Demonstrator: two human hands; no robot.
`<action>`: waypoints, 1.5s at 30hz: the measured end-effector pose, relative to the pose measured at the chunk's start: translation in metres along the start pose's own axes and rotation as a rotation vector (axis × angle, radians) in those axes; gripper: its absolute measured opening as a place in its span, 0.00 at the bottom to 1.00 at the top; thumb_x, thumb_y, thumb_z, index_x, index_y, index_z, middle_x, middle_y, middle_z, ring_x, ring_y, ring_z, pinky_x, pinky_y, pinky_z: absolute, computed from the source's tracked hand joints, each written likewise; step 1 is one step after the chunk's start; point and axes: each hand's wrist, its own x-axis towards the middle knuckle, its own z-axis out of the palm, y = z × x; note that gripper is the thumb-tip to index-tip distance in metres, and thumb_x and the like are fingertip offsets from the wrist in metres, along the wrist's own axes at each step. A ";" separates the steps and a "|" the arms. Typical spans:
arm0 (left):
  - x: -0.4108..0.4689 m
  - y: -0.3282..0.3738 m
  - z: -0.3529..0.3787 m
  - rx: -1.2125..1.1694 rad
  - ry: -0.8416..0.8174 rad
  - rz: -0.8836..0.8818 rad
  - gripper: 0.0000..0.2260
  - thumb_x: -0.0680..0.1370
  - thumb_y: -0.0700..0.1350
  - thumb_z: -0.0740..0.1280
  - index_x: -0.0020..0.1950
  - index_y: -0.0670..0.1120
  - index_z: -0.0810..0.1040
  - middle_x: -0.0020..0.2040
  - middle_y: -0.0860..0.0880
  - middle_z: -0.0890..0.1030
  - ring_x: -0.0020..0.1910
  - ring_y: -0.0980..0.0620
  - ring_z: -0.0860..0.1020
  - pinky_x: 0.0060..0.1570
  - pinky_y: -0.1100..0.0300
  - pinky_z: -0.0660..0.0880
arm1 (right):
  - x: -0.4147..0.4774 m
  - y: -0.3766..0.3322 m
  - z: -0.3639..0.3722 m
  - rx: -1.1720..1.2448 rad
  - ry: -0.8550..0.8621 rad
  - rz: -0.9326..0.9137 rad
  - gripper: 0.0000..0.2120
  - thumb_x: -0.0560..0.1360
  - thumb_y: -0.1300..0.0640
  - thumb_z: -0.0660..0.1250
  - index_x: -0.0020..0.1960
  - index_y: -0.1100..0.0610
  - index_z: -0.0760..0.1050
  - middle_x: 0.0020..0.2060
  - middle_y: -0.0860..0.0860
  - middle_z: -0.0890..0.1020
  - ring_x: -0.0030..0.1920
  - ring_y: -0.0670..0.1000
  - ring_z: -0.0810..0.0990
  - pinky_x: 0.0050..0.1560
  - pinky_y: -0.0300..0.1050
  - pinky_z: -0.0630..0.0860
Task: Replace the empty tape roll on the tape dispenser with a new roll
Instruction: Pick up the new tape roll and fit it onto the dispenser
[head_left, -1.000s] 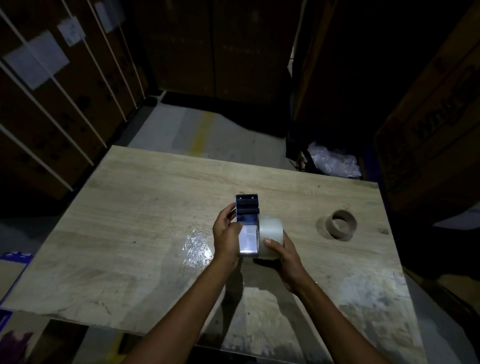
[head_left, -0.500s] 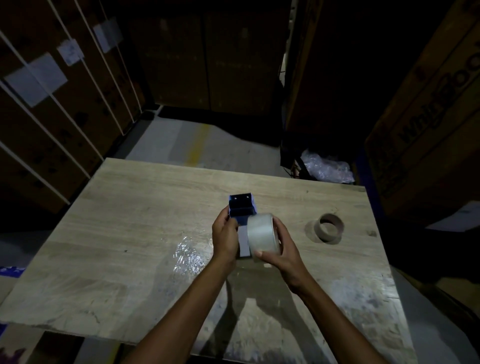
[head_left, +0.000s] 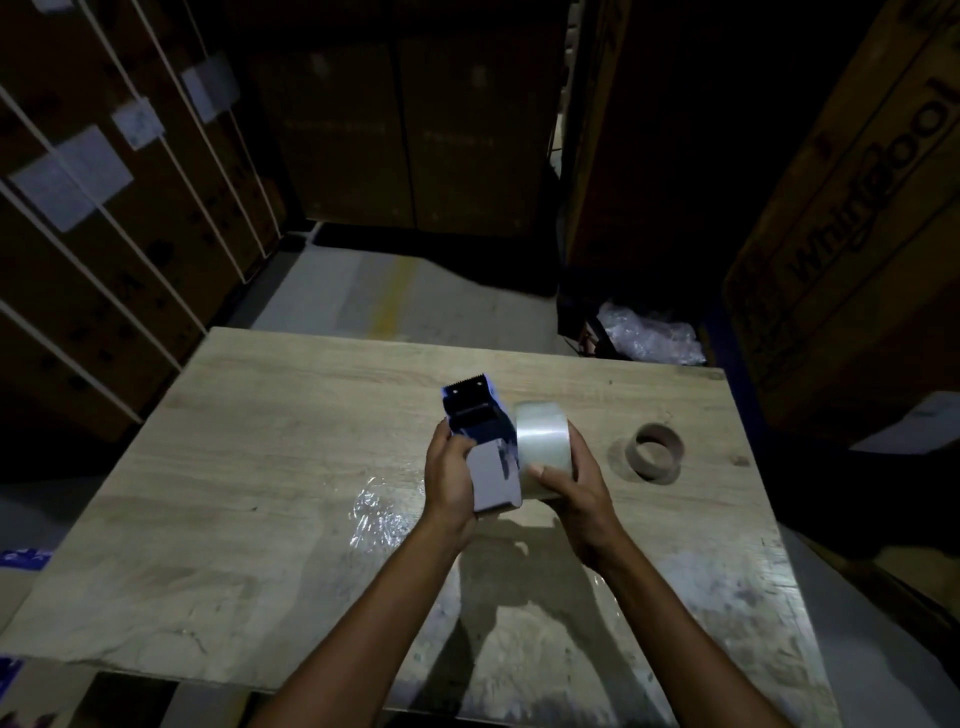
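Head view: new roll (head_left: 543, 447) within right-hand fingers (head_left: 582, 449).

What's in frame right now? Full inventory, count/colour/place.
tape dispenser: 1, blue with a toothed blade at the far end, held above the table centre
new tape roll: 1, clear, pressed against the dispenser's right side
empty tape core: 1, brown cardboard, lying on the table to the right
plastic wrap: 1 crumpled clear piece, on the table left of the hands
table: 1, pale wood top, worn patches at the near right
cardboard boxes: several, brown, stacked around the far and side edges; some with white labels
plastic bag: 1, clear, on the floor beyond the table's far right corner
left hand: 1, gripping the dispenser
right hand: 1, gripping the new tape roll
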 end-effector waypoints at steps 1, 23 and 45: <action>0.000 0.003 -0.001 -0.013 0.011 -0.001 0.16 0.78 0.36 0.59 0.53 0.52 0.82 0.47 0.40 0.82 0.40 0.41 0.78 0.40 0.49 0.74 | 0.000 -0.001 0.002 -0.011 0.006 0.001 0.39 0.64 0.48 0.75 0.72 0.49 0.67 0.63 0.55 0.78 0.60 0.58 0.80 0.50 0.51 0.81; -0.002 0.043 -0.017 -0.241 0.025 0.059 0.15 0.78 0.33 0.57 0.57 0.43 0.80 0.46 0.41 0.81 0.43 0.42 0.77 0.39 0.54 0.74 | 0.011 -0.016 0.053 -0.276 -0.114 -0.030 0.39 0.62 0.50 0.80 0.67 0.36 0.67 0.63 0.39 0.76 0.64 0.42 0.75 0.61 0.52 0.78; 0.010 0.058 -0.044 0.204 -0.239 0.040 0.26 0.75 0.70 0.53 0.61 0.60 0.80 0.64 0.45 0.79 0.63 0.43 0.76 0.62 0.40 0.76 | 0.020 -0.023 0.084 0.025 -0.049 0.012 0.38 0.64 0.47 0.74 0.72 0.46 0.66 0.62 0.54 0.77 0.60 0.55 0.79 0.50 0.49 0.81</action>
